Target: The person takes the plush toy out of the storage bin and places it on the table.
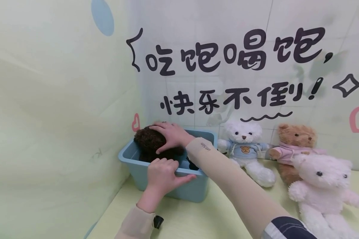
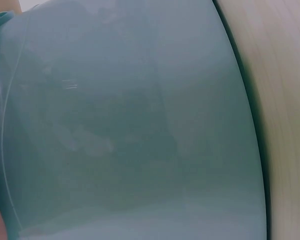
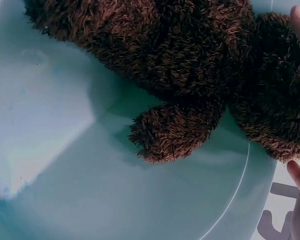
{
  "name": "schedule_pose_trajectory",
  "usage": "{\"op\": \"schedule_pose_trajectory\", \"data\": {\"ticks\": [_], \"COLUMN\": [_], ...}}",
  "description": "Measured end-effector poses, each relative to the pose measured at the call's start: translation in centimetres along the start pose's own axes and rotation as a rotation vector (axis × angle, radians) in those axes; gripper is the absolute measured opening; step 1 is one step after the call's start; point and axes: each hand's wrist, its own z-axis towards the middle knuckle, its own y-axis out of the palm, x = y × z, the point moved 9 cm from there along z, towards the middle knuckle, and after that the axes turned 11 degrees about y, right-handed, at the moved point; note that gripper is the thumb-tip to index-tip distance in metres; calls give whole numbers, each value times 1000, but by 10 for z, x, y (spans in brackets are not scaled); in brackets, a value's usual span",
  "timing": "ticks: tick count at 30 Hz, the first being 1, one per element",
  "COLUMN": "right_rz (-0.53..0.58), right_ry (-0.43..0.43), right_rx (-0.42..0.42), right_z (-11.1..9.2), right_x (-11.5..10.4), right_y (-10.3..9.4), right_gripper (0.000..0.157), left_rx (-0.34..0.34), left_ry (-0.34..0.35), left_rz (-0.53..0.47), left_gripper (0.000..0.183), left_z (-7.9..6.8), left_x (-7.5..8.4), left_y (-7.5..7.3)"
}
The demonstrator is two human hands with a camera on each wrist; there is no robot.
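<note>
A dark brown plush toy (image 1: 149, 141) lies in a light blue plastic bin (image 1: 167, 186), its fuzzy head above the rim. My right hand (image 1: 173, 134) holds it from above, fingers and thumb spread around the fur. In the right wrist view, the brown plush toy (image 3: 190, 55) has a short limb hanging over the bin's inside wall (image 3: 155, 200), with fingertips on both sides of its end part. At the bin's near rim, my left hand (image 1: 163, 174) grips with curled fingers, thumb stretched to the right. The left wrist view is filled by the bin's outer wall (image 2: 130, 120).
To the right of the bin sit a white bear in a blue top (image 1: 245, 149), a brown bear in a pink top (image 1: 296, 146) and a pale pink bear (image 1: 323, 196). A printed backdrop (image 1: 227, 20) stands behind, and a plain wall sheet (image 1: 54, 116) borders the left.
</note>
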Motion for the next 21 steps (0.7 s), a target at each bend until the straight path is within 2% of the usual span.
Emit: {"op": "schedule_pose_trajectory", "data": {"ticks": [3,8,16,21], "right_rz": [-1,-8,67,64], "right_ry": [-6,-14,1,4], "right_rx": [6,14,-22,-12], "right_z": [-1,-1,-4,-3], "right_x": [-1,-2,1,1], "right_y": [1,3,3,3], "right_gripper": [97,99,100,109], "left_rx": [-7,23,26,34], "left_ry": [-2,-1,6,5], "left_rz": [2,7,-2,4], "left_gripper": [74,73,72,73], "left_z": [0,0,-1,-1], "left_x": [0,0,1,0], "left_y": [0,-2,-2,-2]}}
